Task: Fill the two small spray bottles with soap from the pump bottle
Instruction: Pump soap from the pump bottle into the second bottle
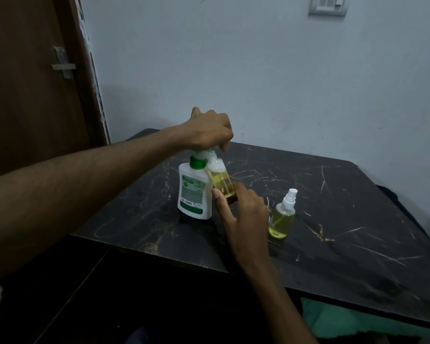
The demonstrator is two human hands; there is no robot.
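— What sits behind the dark, scratched desk (333, 194)?
— A pale wall (233, 58) with a switch plate (327, 4), a brown door (30, 83) with a metal latch (63, 63) to the left.

The pump head of the pump bottle (194, 192) is hidden under the left hand (209, 131), its label print is too small to be read, and the table (333, 194) is cut off at 3 o'clock.

Left hand (209, 131) presses pump bottle (194, 192); right hand (243, 214) holds spray bottle (222, 181).
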